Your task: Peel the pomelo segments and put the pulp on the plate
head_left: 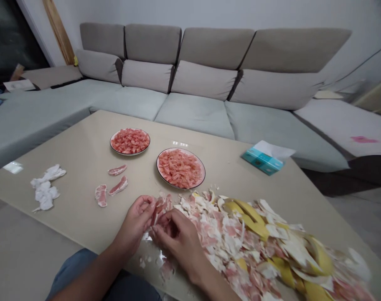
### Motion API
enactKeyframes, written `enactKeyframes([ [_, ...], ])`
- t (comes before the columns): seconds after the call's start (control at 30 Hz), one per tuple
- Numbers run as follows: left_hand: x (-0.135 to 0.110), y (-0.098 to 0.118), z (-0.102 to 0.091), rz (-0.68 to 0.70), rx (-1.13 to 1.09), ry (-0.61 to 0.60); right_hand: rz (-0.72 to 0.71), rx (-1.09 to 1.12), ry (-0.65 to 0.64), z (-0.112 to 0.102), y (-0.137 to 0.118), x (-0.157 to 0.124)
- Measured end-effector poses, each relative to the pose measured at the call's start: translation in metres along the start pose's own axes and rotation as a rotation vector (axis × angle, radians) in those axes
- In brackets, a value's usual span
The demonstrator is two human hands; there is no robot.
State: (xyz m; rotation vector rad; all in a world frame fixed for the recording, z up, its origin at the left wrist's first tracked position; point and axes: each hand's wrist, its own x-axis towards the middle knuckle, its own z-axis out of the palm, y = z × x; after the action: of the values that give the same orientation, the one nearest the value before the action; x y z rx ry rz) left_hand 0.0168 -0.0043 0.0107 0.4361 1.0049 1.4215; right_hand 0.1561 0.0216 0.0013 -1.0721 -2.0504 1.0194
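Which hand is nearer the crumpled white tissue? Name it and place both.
Left. The left hand is to the right of the crumpled white tissue, not touching it; the right hand is farther right, beyond the left one.

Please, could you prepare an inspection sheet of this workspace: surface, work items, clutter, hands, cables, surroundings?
Surface: glossy beige table, small crumbs near its front edge.
Work items: far plate and near plate, both heaped with pink pulp; three loose pomelo wedges.
Clutter: membrane scraps, yellow peel, crumpled white tissues, blue tissue pack.
Hands: left hand and right hand pinch a pomelo segment.
Cables: thin dark line at upper right, possibly a cable.
Surroundings: grey sofa beyond the table.
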Motion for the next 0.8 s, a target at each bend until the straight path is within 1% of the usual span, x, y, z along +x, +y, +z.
enactKeyframes([
  [0.17,-0.0019,-0.0036,0.0033,-0.015,0.027,-0.018,-0.051,-0.037,0.037,0.0032,0.0006,-0.0006],
  [0.33,-0.0023,-0.0055,-0.0006,-0.031,0.047,-0.026,-0.091,-0.132,0.124,0.0018,0.0002,-0.0005],
  [0.53,-0.0002,-0.0067,-0.0008,-0.038,-0.017,-0.028,-0.065,-0.137,0.214,-0.0017,0.0014,-0.0006],
  [0.7,0.0011,-0.0089,0.0011,-0.036,-0.075,-0.018,-0.050,-0.110,0.229,-0.0018,0.0023,-0.0011],
  [0.8,-0.0006,-0.0070,0.0021,-0.033,-0.094,-0.040,-0.039,-0.064,0.235,-0.0025,0.0024,-0.0008],
])
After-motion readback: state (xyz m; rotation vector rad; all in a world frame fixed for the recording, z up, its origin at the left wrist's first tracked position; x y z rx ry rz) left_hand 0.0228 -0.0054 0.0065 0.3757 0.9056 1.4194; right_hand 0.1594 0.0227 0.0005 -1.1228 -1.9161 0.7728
